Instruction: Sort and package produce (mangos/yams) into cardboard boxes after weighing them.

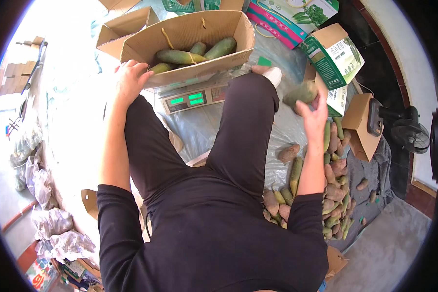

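An open brown cardboard box (190,41) with several long green radishes (221,48) in it stands on a digital scale (193,100) with lit green displays. My left hand (130,80) is closed over the box's near left corner, fingers on the rim. Away to the right of the box, my right hand (314,112) holds a thick green radish (299,94), slightly blurred, its fingers and thumb around one end. Below that hand, a loose brown tuber-like root (289,153) lies on the plastic sheet, beside a long green radish (296,176).
Right of my legs lies a heap of reddish roots and green radishes (336,190) on grey cloth. Green-and-white printed cartons (338,53) stand at the upper right, near a black fan (410,134). Another open box (119,29) is behind. Filled plastic bags (58,221) line the left.
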Motion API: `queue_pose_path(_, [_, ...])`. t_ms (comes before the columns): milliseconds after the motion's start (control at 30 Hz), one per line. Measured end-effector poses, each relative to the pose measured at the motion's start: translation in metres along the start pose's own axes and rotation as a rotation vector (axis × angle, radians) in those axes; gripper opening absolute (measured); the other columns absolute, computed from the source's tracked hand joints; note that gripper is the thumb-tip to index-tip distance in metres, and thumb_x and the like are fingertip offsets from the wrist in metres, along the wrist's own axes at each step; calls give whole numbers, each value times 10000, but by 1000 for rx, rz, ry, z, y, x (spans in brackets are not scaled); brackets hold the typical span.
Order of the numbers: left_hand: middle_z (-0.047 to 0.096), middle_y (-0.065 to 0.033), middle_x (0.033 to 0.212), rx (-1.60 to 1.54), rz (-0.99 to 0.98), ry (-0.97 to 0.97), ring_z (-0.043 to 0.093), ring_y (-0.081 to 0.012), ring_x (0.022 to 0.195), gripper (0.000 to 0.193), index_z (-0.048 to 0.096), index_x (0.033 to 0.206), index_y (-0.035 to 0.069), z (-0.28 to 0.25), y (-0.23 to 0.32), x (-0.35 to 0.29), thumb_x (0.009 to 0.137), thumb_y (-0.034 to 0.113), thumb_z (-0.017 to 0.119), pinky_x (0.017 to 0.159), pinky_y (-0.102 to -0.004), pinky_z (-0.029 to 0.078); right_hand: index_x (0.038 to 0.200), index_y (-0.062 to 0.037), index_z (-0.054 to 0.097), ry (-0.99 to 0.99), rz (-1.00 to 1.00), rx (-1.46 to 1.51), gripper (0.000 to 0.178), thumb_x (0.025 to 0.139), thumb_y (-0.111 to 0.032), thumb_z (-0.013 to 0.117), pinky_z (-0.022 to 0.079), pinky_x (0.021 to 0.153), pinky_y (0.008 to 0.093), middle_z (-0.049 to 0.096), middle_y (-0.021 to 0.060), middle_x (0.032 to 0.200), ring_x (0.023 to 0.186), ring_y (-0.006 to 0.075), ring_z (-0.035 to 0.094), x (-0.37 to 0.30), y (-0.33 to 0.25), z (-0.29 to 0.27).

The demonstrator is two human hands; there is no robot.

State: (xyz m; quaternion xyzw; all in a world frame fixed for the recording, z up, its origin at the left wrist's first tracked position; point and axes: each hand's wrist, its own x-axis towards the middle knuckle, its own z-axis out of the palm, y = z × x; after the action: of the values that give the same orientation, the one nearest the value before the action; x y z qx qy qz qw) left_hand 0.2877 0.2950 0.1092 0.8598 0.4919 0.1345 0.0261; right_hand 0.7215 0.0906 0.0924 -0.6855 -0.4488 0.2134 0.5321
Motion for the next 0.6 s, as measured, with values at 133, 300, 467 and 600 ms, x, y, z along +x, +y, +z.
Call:
queue_pose_path(133, [618, -98, 913, -22, 11, 0, 576, -285, 948, 274, 673, 968, 58, -2, 2, 2, 807, 279, 657, 884, -411, 392, 1252, -27, 474, -37, -285, -139, 619, 690, -39, 732, 435, 922, 331, 571, 100, 1149, 1057, 200, 553, 58, -88, 25])
queue_pose_path(300, [615, -86, 932, -57, -29, -33, 568, -268, 971, 286, 675, 975, 71, -3, 1, 1, 807, 302, 653, 918, -409, 368, 1248, -83, 500, -149, -645, -250, 569, 720, -65, 711, 401, 967, 340, 584, 78, 1130, 1084, 217, 546, 89, -154, 91])
queue_pose_path(467, [614, -79, 948, -68, -49, -33, 562, -252, 991, 307, 676, 980, 79, -5, 1, 0, 811, 333, 641, 943, -404, 353, 1208, -98, 491, -258, -759, -549, 608, 661, -156, 750, 358, 974, 412, 550, 145, 1139, 1109, 310, 506, 95, -174, 144])
queue_pose_path(600, [616, -83, 937, -82, -36, -26, 563, -256, 988, 311, 677, 976, 75, -2, -3, -2, 808, 334, 643, 938, -403, 358, 1206, -117, 539, -281, -716, -633, 494, 745, -174, 708, 432, 927, 355, 588, 91, 1157, 1095, 251, 557, 102, -130, 169])
